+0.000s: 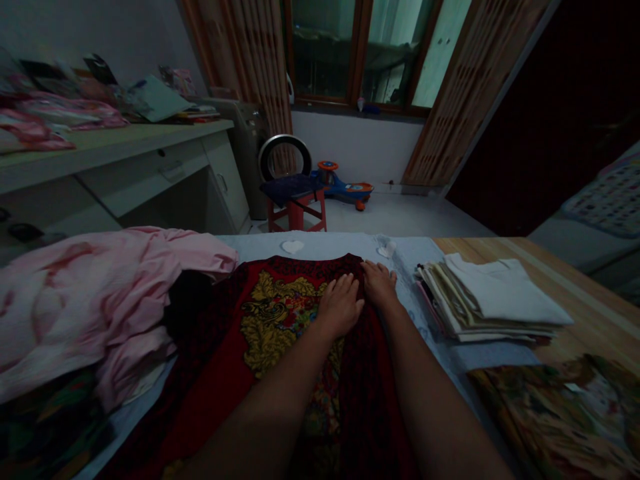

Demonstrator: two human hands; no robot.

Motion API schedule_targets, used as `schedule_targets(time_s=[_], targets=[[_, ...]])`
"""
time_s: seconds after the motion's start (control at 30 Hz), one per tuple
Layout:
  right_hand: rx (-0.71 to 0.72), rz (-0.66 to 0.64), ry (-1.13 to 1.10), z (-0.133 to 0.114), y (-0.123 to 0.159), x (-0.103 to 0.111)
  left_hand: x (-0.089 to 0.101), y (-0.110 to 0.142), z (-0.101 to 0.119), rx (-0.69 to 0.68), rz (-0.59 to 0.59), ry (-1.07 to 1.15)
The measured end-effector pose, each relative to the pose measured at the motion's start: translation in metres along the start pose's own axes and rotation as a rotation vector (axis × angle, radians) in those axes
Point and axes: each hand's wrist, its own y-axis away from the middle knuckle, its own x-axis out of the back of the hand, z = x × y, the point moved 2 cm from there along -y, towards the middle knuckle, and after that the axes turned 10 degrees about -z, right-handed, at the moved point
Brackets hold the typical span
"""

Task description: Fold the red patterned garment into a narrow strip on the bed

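Note:
A dark red garment (227, 373) with a gold leaf pattern and black-patterned borders lies spread out on a light blue cloth (330, 243). My left hand (343, 303) rests flat on its upper part, fingers stretched out and pointing away from me. My right hand (380, 283) lies at the garment's upper right edge, its fingers extended over the border and the blue cloth. Neither hand appears to grip the fabric. Both forearms cross over the garment and cover part of its pattern.
Crumpled pink clothing (100, 287) lies at left, with a black piece (189, 303) beside it. Folded clothes (500, 293) are stacked at right, near a brown patterned garment (565, 407). Beyond stand a red stool (297, 213), a toy car (345, 190) and a desk (150, 153).

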Motion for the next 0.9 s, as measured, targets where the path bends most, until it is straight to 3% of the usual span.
schedule_targets(time_s=[0.5, 0.67, 0.9], targets=[[0.016, 0.103, -0.095, 0.009, -0.01, 0.001, -0.002, 0.005, 0.002, 0.03, 0.034, -0.029], [0.119, 0.109, -0.16, 0.007, 0.014, 0.0, 0.0, 0.005, 0.003, 0.03, 0.02, -0.055], [0.171, 0.019, -0.056, 0.006, 0.061, -0.006, -0.001, 0.007, 0.004, 0.012, 0.052, -0.095]])
